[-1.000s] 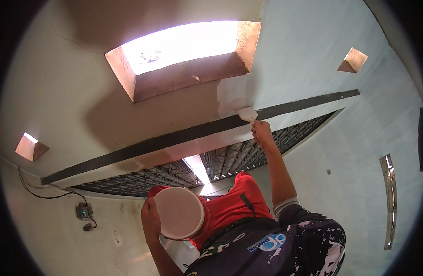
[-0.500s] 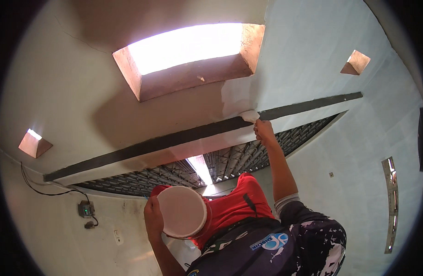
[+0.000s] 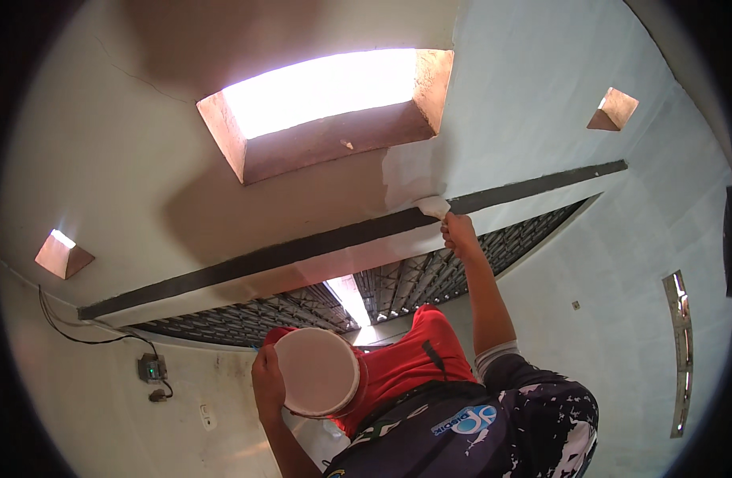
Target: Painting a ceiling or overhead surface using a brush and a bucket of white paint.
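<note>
Left hand (image 3: 268, 381) grips left side of pale round bucket (image 3: 356, 389) beside red trousers (image 3: 426, 350), white brush (image 3: 434, 207) lies across upper edge of dark wall strip (image 3: 326, 244), handle clenched in right hand (image 3: 459, 233).

Taking twelve as the person's straight ahead, I see the right forearm (image 3: 487, 307) stretched toward half past eleven, the right hand (image 3: 459, 233) curled in a grip. At eight o'clock from it, the left hand (image 3: 268, 378) is cupped, its left forearm (image 3: 290, 448) angled toward eleven.
</note>
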`<state>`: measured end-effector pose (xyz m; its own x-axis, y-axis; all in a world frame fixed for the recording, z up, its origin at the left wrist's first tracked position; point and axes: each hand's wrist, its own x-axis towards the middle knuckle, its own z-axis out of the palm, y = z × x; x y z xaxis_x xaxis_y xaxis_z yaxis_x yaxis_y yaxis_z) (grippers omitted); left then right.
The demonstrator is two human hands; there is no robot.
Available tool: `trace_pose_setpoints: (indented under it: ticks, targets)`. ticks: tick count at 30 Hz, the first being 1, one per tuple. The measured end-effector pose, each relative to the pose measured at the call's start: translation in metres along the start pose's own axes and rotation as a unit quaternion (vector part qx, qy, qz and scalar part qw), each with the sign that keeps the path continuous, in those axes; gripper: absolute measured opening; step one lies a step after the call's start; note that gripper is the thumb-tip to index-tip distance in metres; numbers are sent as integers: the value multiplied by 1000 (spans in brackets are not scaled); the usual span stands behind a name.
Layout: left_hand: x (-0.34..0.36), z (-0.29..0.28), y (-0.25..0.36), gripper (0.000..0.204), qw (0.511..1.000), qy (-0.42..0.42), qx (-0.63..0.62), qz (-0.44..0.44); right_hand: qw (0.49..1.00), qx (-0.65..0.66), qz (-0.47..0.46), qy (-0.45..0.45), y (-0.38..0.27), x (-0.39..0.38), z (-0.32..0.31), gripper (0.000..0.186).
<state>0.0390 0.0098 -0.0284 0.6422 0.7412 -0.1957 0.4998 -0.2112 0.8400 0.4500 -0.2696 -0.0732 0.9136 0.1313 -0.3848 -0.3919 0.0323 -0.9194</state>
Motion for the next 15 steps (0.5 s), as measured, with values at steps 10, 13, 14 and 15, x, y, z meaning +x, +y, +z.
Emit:
trace_pose_setpoints:
  ticks: [10,13,14,15]
  targets:
    - [0,0,7,50,1000,-1,3,1,1000,7,-3,-16,12,4,1,21]
    - [1,-2,6,51,1000,2,11,0,1000,16,6,-10,14,0,-6,21]
    - [-1,-1,3,49,1000,4,2,4,1000,5,13,7,14,-2,-9,21]
    - [-1,0,1,47,1000,7,-7,9,1000,5,12,7,13,0,-7,21]
